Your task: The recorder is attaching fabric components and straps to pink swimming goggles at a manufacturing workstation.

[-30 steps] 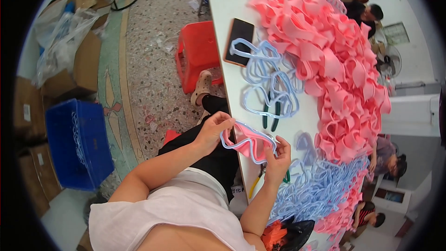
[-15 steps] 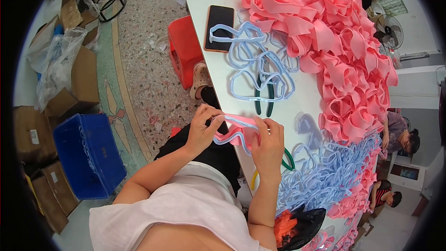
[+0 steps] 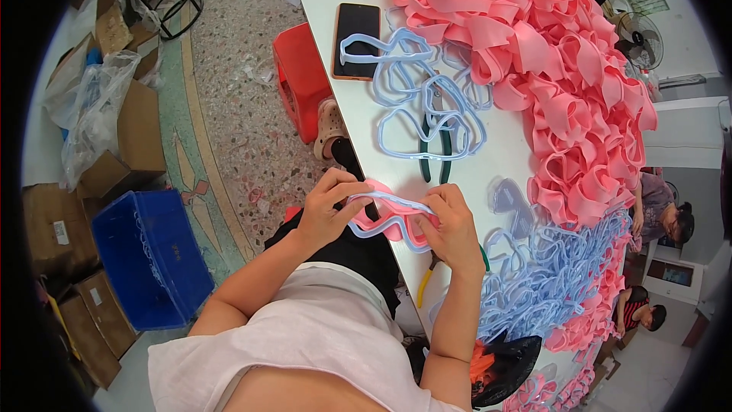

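Between both hands, over the table's near edge, is a pale blue goggle frame (image 3: 414, 239) with a pink foam band (image 3: 379, 210) along it. My left hand (image 3: 329, 210) pinches its left end between thumb and fingers. At the right end my right hand (image 3: 451, 230) grips the frame and band, thumb toward me. Just beyond, several loose pale blue goggle frames (image 3: 396, 156) lie tangled over green-handled pliers (image 3: 435, 154). A yellow-handled tool (image 3: 425, 284) sticks out beside my right forearm, partly hidden.
Pink foam bands (image 3: 526, 69) are heaped across the far table. To the right lie a pile of pale blue frames (image 3: 534, 282), clear lens pieces (image 3: 511, 206) and a black bag (image 3: 509, 370). A phone (image 3: 354, 38), red stool (image 3: 301, 80) and blue crate (image 3: 152, 259) are leftward. Co-workers sit opposite.
My right hand has shifted slightly right and turned, with its fingers now closer around the frame's end. My left hand still pinches the other end. The view has moved a little.
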`<action>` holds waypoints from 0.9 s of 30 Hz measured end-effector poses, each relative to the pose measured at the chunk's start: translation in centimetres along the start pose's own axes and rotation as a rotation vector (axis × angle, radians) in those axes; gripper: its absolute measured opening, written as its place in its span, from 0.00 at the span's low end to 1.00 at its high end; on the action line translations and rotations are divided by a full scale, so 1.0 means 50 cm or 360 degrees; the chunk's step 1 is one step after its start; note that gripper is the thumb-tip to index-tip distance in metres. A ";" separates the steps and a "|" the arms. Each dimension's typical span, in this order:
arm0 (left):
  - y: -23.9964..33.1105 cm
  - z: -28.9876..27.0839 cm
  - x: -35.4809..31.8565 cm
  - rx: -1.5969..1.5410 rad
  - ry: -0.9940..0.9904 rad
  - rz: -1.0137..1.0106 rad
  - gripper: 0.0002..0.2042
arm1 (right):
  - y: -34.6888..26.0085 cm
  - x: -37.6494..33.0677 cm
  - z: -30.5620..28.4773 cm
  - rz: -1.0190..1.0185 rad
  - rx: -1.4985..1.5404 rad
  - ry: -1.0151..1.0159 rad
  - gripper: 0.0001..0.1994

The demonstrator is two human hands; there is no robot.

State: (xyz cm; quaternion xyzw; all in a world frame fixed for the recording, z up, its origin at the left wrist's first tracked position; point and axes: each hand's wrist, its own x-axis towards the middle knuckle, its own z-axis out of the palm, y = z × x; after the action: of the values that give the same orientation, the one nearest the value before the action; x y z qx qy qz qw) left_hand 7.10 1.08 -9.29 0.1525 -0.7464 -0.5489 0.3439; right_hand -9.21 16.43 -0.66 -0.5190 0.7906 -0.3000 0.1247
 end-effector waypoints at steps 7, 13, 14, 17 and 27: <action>0.023 0.007 0.026 0.0060 -0.0053 -0.0154 0.11 | 0.013 -0.017 0.011 0.0418 0.0476 0.0052 0.21; 0.037 0.012 0.037 0.0110 -0.0103 -0.0155 0.10 | 0.001 -0.008 -0.012 0.0199 0.0219 0.0048 0.21; 0.041 0.014 0.039 0.0137 -0.0103 -0.0165 0.09 | 0.000 -0.010 -0.012 0.0183 0.0068 0.0053 0.21; 0.043 0.019 0.041 0.0225 -0.0082 -0.0139 0.09 | -0.014 -0.013 -0.008 0.0302 -0.0063 0.0126 0.19; 0.045 0.024 0.046 0.0236 -0.0133 -0.0275 0.08 | 0.014 -0.032 -0.010 -0.0067 -0.0103 0.0327 0.09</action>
State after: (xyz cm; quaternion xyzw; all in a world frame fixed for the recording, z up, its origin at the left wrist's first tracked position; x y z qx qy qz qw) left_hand 4.98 1.32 -6.59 0.2183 -0.7828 -0.5255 0.2518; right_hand -9.30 18.24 -0.88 -0.5056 0.7975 -0.3285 0.0198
